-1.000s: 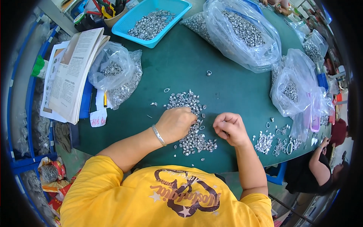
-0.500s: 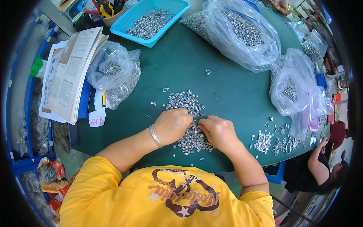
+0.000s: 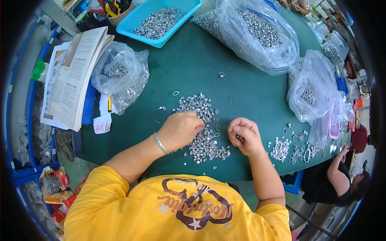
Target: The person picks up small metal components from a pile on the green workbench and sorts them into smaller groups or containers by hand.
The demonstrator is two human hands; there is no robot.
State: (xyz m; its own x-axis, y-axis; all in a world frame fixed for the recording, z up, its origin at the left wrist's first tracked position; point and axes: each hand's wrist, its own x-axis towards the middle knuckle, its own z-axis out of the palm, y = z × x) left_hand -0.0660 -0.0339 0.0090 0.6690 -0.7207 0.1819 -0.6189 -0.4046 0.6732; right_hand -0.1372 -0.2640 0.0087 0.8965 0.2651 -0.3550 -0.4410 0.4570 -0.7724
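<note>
Left hand (image 3: 181, 129), centre frame: fingers curled down, tips touching the pile of small silver metal parts (image 3: 203, 128) on the green table (image 3: 237, 92). Right hand (image 3: 245, 135), just right of the pile: loosely clenched, pinching a few parts.

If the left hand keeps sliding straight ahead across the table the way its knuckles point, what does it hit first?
Most likely the pile of small silvery metal pieces: the left hand already rests at its near edge, fingers curled, pointing into it.

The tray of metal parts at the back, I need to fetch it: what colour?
Light blue tray, head view.
</note>
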